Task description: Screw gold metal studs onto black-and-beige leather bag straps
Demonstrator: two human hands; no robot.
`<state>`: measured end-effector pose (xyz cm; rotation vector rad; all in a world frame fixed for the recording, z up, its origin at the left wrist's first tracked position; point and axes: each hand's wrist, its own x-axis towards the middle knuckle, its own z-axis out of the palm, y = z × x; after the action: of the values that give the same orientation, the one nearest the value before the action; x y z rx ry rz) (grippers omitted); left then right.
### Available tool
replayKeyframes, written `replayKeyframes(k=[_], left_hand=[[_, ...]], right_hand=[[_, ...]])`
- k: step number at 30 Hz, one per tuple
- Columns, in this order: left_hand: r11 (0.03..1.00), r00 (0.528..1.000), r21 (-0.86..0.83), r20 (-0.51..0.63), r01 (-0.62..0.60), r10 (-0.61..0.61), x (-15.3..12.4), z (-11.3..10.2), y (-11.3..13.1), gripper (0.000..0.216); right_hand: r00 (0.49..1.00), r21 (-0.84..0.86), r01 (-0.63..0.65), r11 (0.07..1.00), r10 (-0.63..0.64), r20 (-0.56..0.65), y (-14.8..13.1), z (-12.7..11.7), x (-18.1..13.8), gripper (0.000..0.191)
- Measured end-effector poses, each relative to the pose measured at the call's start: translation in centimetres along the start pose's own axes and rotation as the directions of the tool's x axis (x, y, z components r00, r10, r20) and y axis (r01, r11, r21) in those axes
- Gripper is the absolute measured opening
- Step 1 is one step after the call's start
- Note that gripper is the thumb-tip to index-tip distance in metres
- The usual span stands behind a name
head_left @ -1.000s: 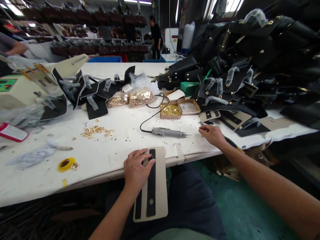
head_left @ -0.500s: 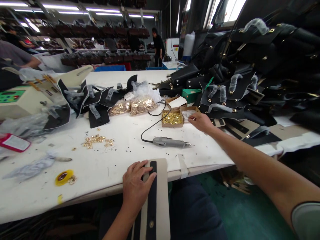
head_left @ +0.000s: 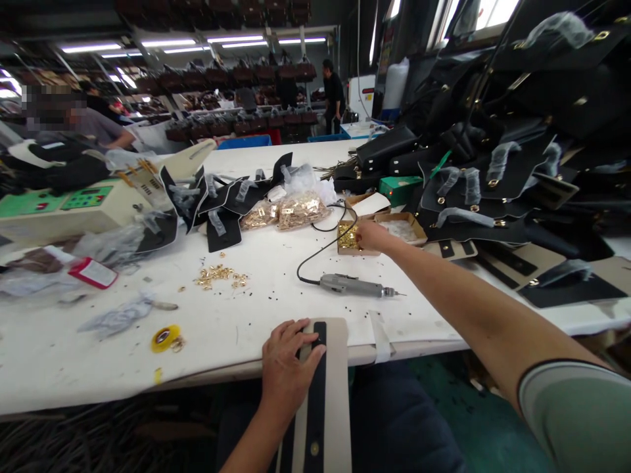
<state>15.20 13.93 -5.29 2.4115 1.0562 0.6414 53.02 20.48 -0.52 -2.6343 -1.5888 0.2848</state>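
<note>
The left hand (head_left: 288, 371) lies flat, fingers spread, on a stiff beige panel (head_left: 335, 394), while the outstretched right hand (head_left: 371, 235) curls its fingers into a cardboard box of shiny brass fittings (head_left: 348, 240).

Beige panel (head_left: 335, 368) with black stripe, white table (head_left: 246, 315), seemingly gold fittings (head_left: 348, 238)

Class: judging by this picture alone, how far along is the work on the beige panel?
Done: the black strip lies on the beige panel. In hand: left hand pins it; right hand reaches into the box of gold fittings. Left: the electric screwdriver lies untouched.
</note>
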Motion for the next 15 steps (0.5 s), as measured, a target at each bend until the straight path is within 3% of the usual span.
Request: replayKeyframes(k=[3, 7, 15], left_hand=[[1.000, 1.000, 0.003, 0.004, 0.003, -0.003, -0.1, 0.0, -0.1, 0.016], [1.000, 1.000, 0.013, 0.007, 0.002, -0.002, -0.1, 0.0, -0.1, 0.016], [0.999, 1.000, 0.034, 0.024, 0.005, -0.005, 0.1, -0.1, 0.1, 0.015]], right_hand=[[0.996, 0.052, 0.043, 0.998, -0.039, -0.081, 1.4, -0.1, -1.4, 0.011], [0.979, 0.118, 0.082, 0.990, -0.058, -0.193, 4.3, 0.1, -4.9, 0.021], [0.973, 0.147, 0.059, 0.987, -0.025, -0.228, 9.1, 3.6, -11.5, 0.019]])
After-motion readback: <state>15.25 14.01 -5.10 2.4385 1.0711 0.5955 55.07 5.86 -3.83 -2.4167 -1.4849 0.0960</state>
